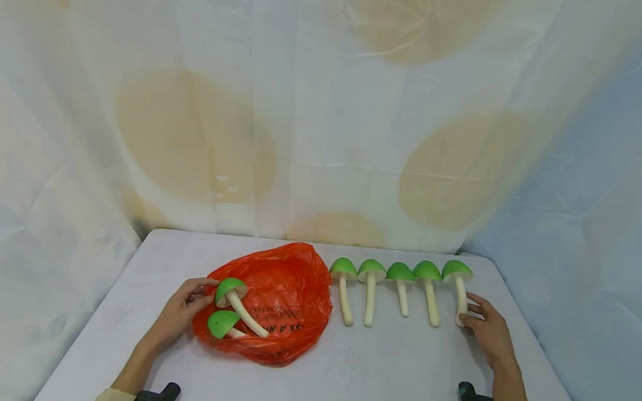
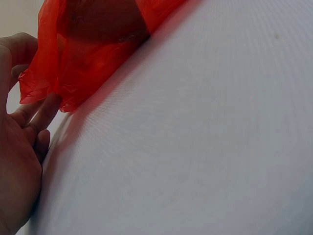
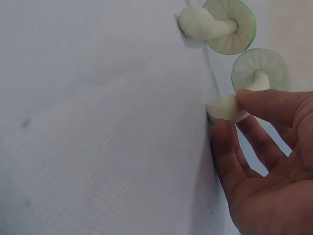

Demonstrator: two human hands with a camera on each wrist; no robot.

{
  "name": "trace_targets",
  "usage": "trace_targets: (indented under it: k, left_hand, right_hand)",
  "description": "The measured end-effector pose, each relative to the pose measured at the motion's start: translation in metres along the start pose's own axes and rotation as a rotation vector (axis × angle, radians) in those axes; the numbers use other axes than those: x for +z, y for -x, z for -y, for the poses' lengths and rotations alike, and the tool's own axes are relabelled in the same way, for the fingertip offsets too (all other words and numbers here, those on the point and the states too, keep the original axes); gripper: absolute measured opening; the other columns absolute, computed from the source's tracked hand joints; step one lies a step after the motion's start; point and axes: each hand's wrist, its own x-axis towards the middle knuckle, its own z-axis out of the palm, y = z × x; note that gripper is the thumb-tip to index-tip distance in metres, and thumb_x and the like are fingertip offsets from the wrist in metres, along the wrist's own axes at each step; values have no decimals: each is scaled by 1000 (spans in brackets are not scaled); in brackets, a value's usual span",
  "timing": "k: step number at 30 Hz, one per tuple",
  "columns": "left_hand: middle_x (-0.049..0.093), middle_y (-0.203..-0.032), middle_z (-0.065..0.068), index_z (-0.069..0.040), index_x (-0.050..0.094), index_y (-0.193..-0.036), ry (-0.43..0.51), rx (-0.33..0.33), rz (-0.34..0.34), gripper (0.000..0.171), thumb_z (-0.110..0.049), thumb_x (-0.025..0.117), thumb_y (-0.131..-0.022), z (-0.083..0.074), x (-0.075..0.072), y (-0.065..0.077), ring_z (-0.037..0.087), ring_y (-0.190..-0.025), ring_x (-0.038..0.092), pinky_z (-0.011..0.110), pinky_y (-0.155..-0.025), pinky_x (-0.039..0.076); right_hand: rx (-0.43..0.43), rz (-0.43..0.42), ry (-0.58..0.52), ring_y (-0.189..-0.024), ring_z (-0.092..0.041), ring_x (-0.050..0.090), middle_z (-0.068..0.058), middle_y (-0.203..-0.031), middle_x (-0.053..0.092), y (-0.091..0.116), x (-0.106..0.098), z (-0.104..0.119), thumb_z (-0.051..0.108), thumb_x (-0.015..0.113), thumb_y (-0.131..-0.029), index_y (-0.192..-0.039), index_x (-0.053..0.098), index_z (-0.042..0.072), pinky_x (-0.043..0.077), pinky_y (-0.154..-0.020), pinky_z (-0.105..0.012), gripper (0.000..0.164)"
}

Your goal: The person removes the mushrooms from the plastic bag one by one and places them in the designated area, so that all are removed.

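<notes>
At the left edge of a red plastic bag (image 1: 305, 285), my left hand (image 1: 182, 305) pinches the thin film between thumb and fingers; the left wrist view shows the bag's bunched rim (image 2: 46, 73) among the fingertips. Two green-capped mushrooms lie on the bag, a long-stemmed one (image 1: 245, 311) over a lower one (image 1: 222, 323) whose stem is partly covered. To the right, my right hand (image 1: 487, 327) pinches the stem foot of the end mushroom (image 1: 461, 289). In the right wrist view that pale stem (image 3: 227, 107) sits between thumb and fingers, low by the tabletop.
Several more green-capped mushrooms (image 1: 371, 289) lie in a row between the bag and my right hand, caps toward the back. The white table (image 1: 376, 375) is bounded behind by a patterned curtain (image 1: 325, 133) and at the right by a pale sheet (image 1: 600, 242).
</notes>
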Motion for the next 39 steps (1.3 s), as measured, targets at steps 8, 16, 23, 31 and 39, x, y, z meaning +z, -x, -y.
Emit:
trace_targets:
  k: [8,16,23,31,39]
  left_hand:
    - [54,-133,-1,-29,60,-133,2,-4,6,32,-35,61,-101,18,1,-6,18,-111,52,36,-93,45]
    - [54,-134,-2,-29,59,-134,-1,-2,8,34,-37,61,-101,18,1,-8,19,-114,51,41,-95,43]
    - [54,-134,-3,-30,59,-134,-3,3,7,33,-36,60,-101,19,1,-8,19,-116,51,38,-95,44]
    - [54,-133,-3,-30,59,-134,-9,8,5,33,-36,60,-101,21,1,-8,18,-115,52,38,-95,44]
    - [54,-133,-2,-30,59,-134,-13,8,4,33,-37,60,-102,20,1,-6,19,-114,52,40,-95,44]
  right_hand:
    - [10,21,21,-118,-38,57,-28,-143,44,-1,-1,5,13,62,-99,-157,31,6,52,-74,-22,66]
    - [13,13,53,-111,-35,57,-29,-140,47,-4,0,8,10,61,-98,-155,34,4,51,-70,-24,63]
    - [29,26,83,-107,-33,54,-28,-140,46,-5,1,7,12,59,-99,-155,35,4,48,-68,-25,62]
    - [31,23,56,-110,-34,54,-28,-141,45,-2,1,5,14,60,-99,-155,34,5,48,-68,-24,62]
    - [29,7,43,-114,-35,55,-27,-143,43,1,0,7,16,62,-99,-154,37,4,50,-70,-23,62]
